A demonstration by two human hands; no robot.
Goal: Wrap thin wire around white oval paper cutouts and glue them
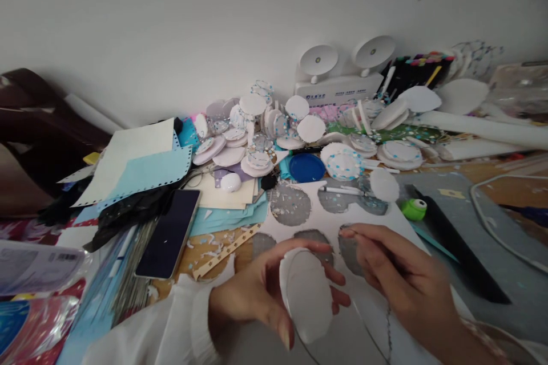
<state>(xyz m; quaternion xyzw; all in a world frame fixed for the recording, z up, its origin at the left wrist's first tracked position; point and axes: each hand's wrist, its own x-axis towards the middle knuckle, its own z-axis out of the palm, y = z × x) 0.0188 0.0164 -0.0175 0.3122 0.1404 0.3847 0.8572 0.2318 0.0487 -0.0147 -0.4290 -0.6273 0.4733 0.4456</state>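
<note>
A white foam disc (307,296) with a wavy edge is gripped in my left hand (261,291), thumb at the near side and fingers behind it. Along its face and down past its lower edge runs a thin thread. My right hand (398,274) is closed in a pinch to the right of the disc and apart from it; what sits between its fingertips is too small to make out. Below both hands lies a white foam sheet (282,228) with round holes cut through it. Another thin strand hangs between the disc and my right wrist.
Many white discs with blue-beaded rings (345,162) crowd the back by the wall. A phone (169,234) and papers (149,174) lie left. A blue lid (307,167), a green frog-like item (413,209), a black strip (466,251) and a white cable (483,211) lie around the sheet.
</note>
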